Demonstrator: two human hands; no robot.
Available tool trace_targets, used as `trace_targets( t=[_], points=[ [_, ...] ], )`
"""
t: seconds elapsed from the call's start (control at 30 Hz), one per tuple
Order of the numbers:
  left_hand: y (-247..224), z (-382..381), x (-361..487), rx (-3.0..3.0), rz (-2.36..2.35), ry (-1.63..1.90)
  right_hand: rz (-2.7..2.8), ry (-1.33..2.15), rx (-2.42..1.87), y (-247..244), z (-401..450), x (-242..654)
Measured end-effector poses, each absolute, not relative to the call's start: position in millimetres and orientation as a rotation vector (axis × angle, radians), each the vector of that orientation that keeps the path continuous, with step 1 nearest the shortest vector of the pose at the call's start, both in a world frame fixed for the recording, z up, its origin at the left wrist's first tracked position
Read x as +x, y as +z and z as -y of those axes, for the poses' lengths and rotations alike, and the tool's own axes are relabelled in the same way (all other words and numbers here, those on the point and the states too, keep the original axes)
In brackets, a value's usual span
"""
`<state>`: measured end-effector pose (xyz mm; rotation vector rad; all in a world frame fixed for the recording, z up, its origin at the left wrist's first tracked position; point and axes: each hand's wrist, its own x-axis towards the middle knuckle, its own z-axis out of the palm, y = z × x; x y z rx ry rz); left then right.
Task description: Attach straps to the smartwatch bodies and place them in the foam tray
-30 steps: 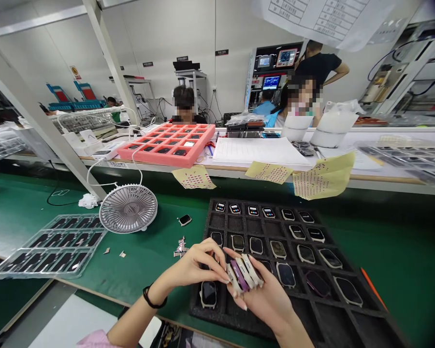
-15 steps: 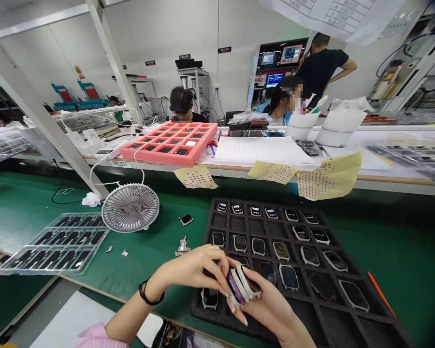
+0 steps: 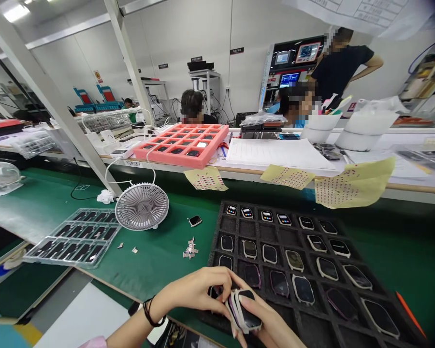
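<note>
One stack of watches (image 3: 247,313), pale-rimmed with a purple edge among them, sits in the right hand (image 3: 273,325), above the near left part of the black foam tray (image 3: 268,234). The right thumb lies bent across the dark screen of the uppermost watch, and the hand is closed around the stack from the other side. The left hand (image 3: 206,290), with a black band (image 3: 149,311) on its wrist, reaches in over the black foam tray's near left corner; its fingers are curled, thumb and forefinger slightly parted, with their tips at the left side of the stack. The view there is crowded, so I can't tell whether they pinch a watch or merely touch it.

Inside the black foam tray, watches lie face up in many of the compartments. Four in the far row (image 3: 247,212) have lit screens with coloured icons; a few nearer ones have purple rims (image 3: 279,283).

On the green table, left of the black foam tray, are a lone watch (image 3: 195,221), a little pile of small pieces (image 3: 191,248), a round fan (image 3: 142,207) and, farther left, a clear plastic tray of dark parts (image 3: 84,238). An orange stick (image 3: 410,313) lies just beside its right edge. Beyond it, a red foam tray (image 3: 195,162) rests on a raised shelf.
</note>
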<state>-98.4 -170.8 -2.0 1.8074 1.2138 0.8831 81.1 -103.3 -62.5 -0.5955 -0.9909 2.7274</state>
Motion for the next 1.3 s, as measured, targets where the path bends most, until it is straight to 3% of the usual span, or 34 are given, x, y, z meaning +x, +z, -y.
trace_targets(
  t=[0.1,0.2,0.37,0.67,0.93,1.1,1.3],
  points=[
    [-12,173,-120,1.734,-1.389,0.857,0.966,2.737,-0.565,-58,102,77],
    [-29,177,-155,1.674,-1.885,0.82,0.926,2.65,-0.554,-48,94,78],
    [-54,184,-189,1.701,-2.349,0.502,0.891,2.591,-0.581,-35,81,85],
    [-60,180,-189,1.664,-2.328,0.553,0.843,2.571,-0.562,-21,78,84],
    [-30,175,-174,1.532,-2.305,0.717,0.808,2.563,-0.541,-17,78,78],
    [4,171,-121,1.477,-1.889,1.204,0.839,2.426,-0.516,-15,88,71],
    [15,160,-70,1.172,-1.567,1.497,0.918,2.167,-0.501,-28,99,69]
  ],
)
